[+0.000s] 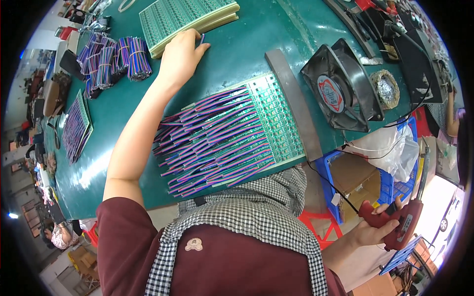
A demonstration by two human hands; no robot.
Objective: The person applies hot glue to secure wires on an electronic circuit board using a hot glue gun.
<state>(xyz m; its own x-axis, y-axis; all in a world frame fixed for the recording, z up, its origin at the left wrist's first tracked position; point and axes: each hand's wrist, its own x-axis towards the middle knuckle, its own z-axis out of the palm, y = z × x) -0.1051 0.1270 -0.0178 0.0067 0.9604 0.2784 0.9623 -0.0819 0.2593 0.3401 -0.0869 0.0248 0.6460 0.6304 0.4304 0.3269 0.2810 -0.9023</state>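
My left hand (183,55) is closed beside the front edge of a stack of green circuit boards (185,22). A short bluish-purple wire end (202,38) shows between its finger and thumb; the rest is hidden. Low at the right, off the table's edge, my right hand (377,229) grips a red soldering gun (401,227) with its metal nozzle pointing up. In front of me lies a circuit board panel (279,118), with rows of multicoloured wires (212,138) running left from it. A dark metal bar (295,106) rests along the panel's right side.
A black fan (340,89) stands on the green table (256,54), right of the bar. Next to it is a foil-lined dish (385,89). Bundled wires (106,61) and another wired panel (77,127) lie at the left. A blue crate (333,197) stands below the table's right edge.
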